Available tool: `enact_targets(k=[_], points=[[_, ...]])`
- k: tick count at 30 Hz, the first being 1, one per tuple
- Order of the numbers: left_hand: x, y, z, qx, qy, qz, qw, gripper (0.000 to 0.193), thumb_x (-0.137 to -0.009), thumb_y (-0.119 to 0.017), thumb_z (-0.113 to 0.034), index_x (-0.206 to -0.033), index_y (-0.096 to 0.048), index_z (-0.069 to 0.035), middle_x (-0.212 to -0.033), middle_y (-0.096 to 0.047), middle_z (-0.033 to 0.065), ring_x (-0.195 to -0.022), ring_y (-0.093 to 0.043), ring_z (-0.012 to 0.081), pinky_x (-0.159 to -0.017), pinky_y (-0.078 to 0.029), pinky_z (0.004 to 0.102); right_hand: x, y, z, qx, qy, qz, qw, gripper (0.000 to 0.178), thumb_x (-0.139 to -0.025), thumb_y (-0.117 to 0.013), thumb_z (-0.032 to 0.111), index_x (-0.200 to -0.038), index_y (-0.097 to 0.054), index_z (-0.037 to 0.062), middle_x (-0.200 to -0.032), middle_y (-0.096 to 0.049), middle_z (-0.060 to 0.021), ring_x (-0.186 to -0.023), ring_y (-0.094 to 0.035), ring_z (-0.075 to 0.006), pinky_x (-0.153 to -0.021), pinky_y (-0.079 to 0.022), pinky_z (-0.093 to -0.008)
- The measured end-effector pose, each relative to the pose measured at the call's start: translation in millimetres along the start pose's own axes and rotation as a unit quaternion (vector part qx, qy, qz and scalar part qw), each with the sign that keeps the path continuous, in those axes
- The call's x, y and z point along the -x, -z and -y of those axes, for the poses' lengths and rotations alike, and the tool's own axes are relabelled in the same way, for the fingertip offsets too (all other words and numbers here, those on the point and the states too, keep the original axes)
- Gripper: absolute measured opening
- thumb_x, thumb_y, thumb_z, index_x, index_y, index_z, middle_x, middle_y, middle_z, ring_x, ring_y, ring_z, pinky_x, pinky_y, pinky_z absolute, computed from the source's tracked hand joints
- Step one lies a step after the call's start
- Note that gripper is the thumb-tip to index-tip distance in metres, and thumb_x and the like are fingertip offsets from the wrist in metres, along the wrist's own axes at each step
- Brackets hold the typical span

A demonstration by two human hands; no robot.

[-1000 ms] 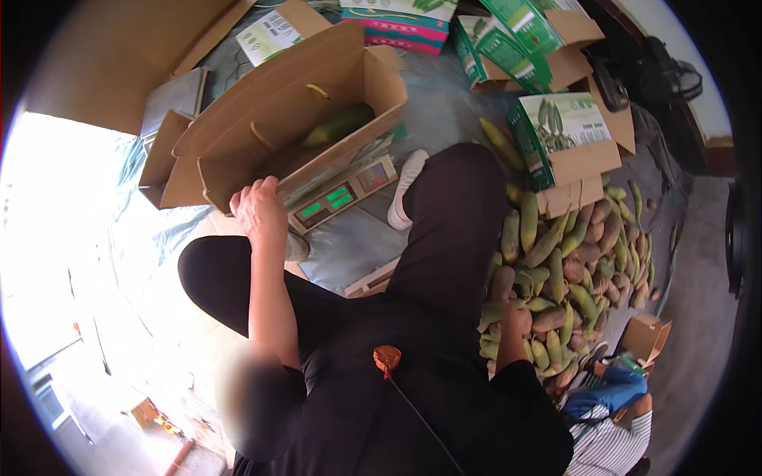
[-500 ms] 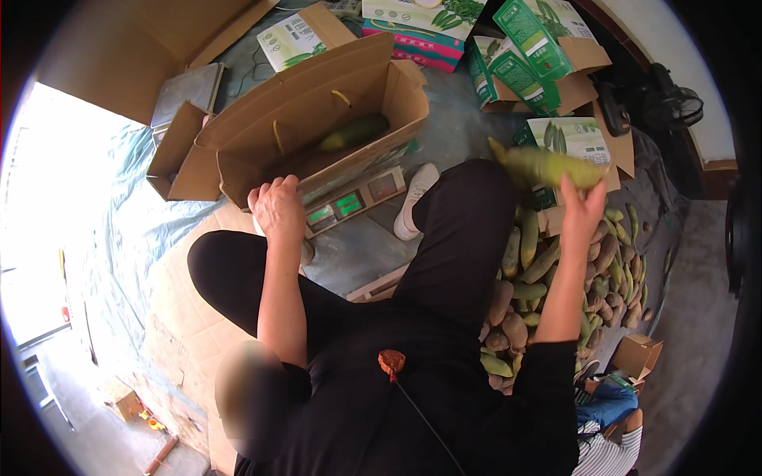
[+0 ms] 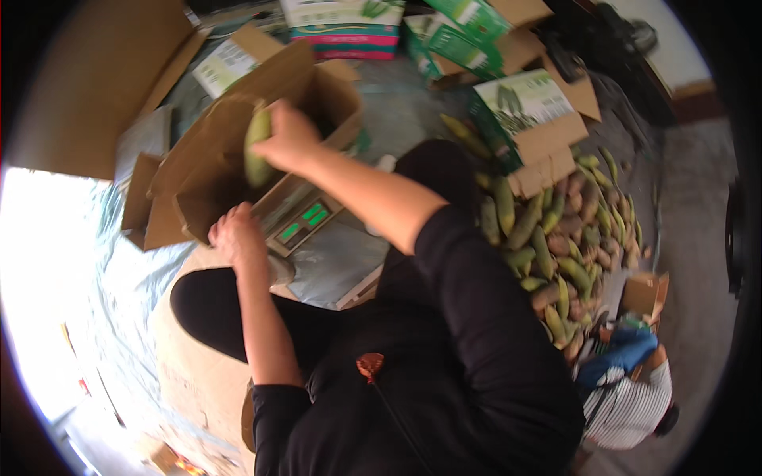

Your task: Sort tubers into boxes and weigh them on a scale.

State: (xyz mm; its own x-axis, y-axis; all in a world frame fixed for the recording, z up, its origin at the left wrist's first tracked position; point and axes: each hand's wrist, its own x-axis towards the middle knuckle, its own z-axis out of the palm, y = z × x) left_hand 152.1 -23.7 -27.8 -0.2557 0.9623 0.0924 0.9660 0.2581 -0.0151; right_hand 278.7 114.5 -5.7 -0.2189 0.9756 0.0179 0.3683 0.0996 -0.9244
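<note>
A long green melon (image 3: 257,148) is in my right hand (image 3: 290,139), held over the opening of a brown cardboard box (image 3: 333,99). The fingers wrap round its side, and the melon hangs roughly upright. My left hand (image 3: 236,230) grips the near left rim of the same box, fingers curled over the edge. Beneath the box is a scale (image 3: 305,222) with lit green displays. The inside of the box is dark and mostly hidden by my right hand and arm.
At my right lies a heap of green and brownish long melons (image 3: 567,238). Printed cartons (image 3: 524,103) stand beyond it, with others (image 3: 341,28) at the back. A small open box (image 3: 141,190) adjoins the large one. A person in a striped top (image 3: 631,408) is at lower right.
My right hand has carried the melon from beside the heap across to the left, over the box. My left hand stays on the box rim. The view has shifted.
</note>
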Motion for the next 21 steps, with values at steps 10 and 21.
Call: enact_targets(k=[10, 21], points=[[-1, 3, -9, -0.005, -0.011, 0.015, 1.0, 0.02, -0.072, -0.066, -0.016, -0.091, -0.062, -0.01, -0.089, -0.065, 0.0054, -0.089, -0.059, 0.0259, -0.082, -0.039, 0.0408, 18, 61, 19, -0.024, 0.075, 0.037, 0.996, 0.025, -0.074, -0.067, 0.014, -0.095, -0.062, 0.0025, -0.096, -0.064, -0.015, -0.085, -0.063, -0.0296, -0.077, -0.05, -0.0373], [-4, -9, 6, 0.003, -0.006, 0.027, 1.0, 0.023, -0.075, -0.066, -0.018, -0.097, -0.063, -0.011, -0.093, -0.066, 0.0054, -0.089, -0.06, 0.0249, -0.083, -0.038, 0.0402, 188, 305, -205, 0.163, -0.191, -0.214, 0.944, 0.032, -0.074, -0.069, 0.024, -0.097, -0.063, 0.0025, -0.093, -0.065, -0.0154, -0.09, -0.062, -0.0297, -0.078, -0.048, -0.0371]])
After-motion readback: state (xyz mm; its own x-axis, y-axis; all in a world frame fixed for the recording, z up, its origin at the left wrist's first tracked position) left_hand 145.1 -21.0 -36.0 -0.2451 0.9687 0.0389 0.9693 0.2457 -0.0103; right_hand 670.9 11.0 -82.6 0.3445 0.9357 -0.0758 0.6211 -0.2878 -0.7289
